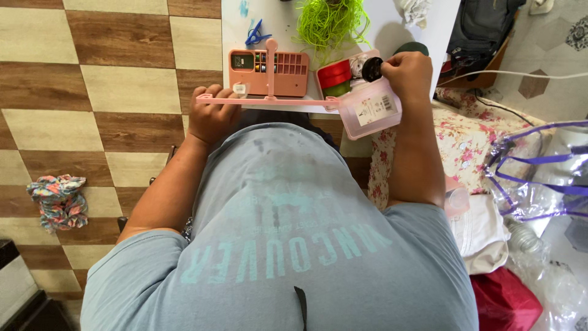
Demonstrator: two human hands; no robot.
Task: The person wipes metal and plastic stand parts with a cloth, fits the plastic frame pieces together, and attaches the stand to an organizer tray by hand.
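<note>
A pink box (367,110) with a clear lid was held over the near edge of a white table (380,30), gripped from the far side by the right hand (409,75). That hand was clenched on the box's upper corner, with a black round spool (372,68) pinched at its fingertips, just above the lid. A white label faced up on the lid. The left hand (211,113) was closed on the left end of a thin pink bar (263,100), which ran level along the table's near edge and met the box at its left side. Whether bar and box were one piece could not be told. A small white piece (240,89) was seen at the left fingertips, too small to make out.

A pink tray (269,64) with small compartments was set on the table just beyond the bar, an upright pink stem rising before it. To its right, red and green spools (334,78) were partly hidden behind the box. Green thread (331,21) was heaped at the table's far edge, cut off by the frame, with a blue clip (256,34) to its left.

The lower arms and the table's near edge were hidden by a grey-blue shirt (282,245). A multicoloured cloth (58,199) was left on the checkered floor (122,37) well to the left.
</note>
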